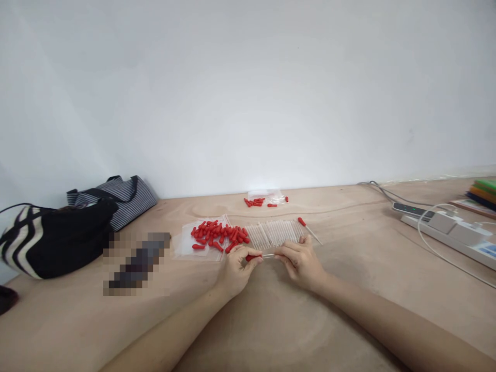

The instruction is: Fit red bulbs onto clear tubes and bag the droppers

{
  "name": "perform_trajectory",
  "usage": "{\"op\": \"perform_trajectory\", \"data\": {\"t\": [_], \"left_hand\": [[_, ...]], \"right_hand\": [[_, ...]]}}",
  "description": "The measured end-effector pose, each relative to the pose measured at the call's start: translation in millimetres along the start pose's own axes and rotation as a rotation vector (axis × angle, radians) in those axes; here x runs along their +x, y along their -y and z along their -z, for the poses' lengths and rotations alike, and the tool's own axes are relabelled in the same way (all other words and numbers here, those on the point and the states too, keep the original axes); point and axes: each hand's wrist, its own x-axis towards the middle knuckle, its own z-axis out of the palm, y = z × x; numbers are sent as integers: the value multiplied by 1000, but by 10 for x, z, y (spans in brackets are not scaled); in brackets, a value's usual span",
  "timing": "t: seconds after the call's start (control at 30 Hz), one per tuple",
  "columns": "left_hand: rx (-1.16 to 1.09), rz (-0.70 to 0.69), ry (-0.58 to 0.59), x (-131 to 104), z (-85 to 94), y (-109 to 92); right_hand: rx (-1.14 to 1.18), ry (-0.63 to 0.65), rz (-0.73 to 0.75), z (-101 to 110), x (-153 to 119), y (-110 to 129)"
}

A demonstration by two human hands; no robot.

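My left hand (238,268) pinches a red rubber dropper bulb (252,257) between thumb and fingers. My right hand (298,262) is closed on a thin clear glass tube (268,256), whose left end meets the bulb's mouth. How far the tube sits inside the bulb I cannot tell. Just behind my hands lies a row of clear glass tubes (275,233), side by side. A heap of red rubber bulbs (219,232) rests on clear plastic bags (186,250) to the left. At the row's right end, a dropper (310,231) with a red bulb lies slantwise.
Farther back are a smaller group of red bulbs (254,202) and a clear bag (267,195). Black and striped bags (132,199) stand left, beside a blurred dark object (139,261). A power strip (457,235) with cables and stacked coloured items (482,194) are right.
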Motion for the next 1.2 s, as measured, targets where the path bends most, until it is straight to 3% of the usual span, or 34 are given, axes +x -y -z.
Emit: {"op": "perform_trajectory", "data": {"t": [0.57, 0.83, 1.2], "left_hand": [[12, -44, 40, -8, -32, -16], [4, 66, 151, 17, 38, -21], [-9, 41, 168, 29, 20, -69]], "right_hand": [[149, 222, -161, -57, 60, 38], [198, 322, -279, 6, 84, -53], [185, 365, -261, 22, 92, -8]]}}
